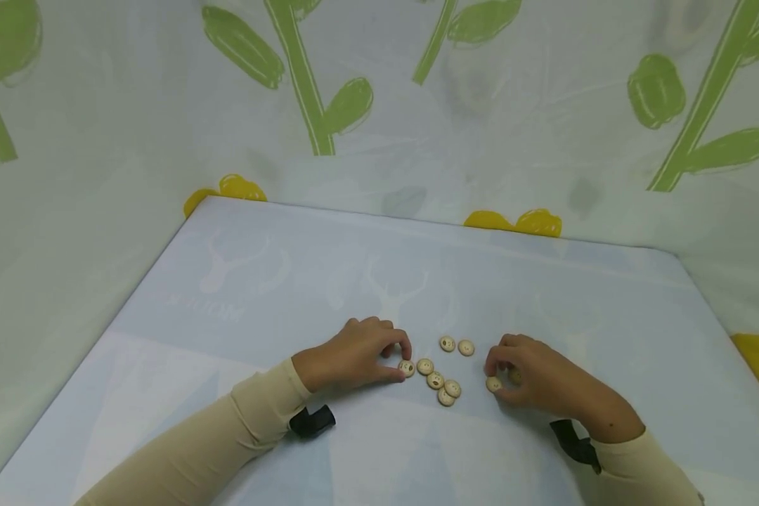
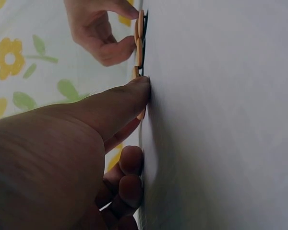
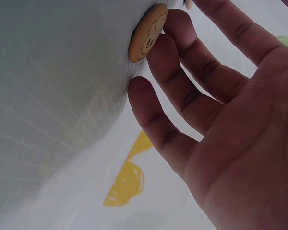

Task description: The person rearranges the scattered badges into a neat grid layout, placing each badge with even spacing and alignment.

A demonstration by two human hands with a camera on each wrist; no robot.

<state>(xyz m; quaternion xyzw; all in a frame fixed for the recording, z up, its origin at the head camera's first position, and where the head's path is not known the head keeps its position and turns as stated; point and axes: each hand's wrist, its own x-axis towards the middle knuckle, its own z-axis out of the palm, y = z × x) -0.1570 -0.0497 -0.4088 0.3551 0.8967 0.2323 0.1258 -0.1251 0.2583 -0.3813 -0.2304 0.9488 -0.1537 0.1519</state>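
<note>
My left hand [image 1: 363, 351] rests low on the table, its thumb and index finger pinching a small round wooden disc [image 1: 407, 368] with a dark printed mark. To the right, my right hand [image 1: 540, 372] holds another pale disc [image 1: 493, 384] between thumb and fingertips. Under that hand's curved fingers lies one more disc [image 1: 514, 376], partly hidden; the right wrist view shows a disc with a printed face [image 3: 149, 33] beside the fingers. Between the hands lie several similar discs [image 1: 435, 380], two of them overlapping. A separate pair of discs [image 1: 457, 346] sits just behind.
A pale blue-white cloth with faint antler prints covers the table [image 1: 329, 274]. Behind it hangs a white curtain [image 1: 392, 126] with green leaves and yellow flowers. A black strap [image 1: 313, 422] shows at the left wrist and another strap [image 1: 575, 444] at the right.
</note>
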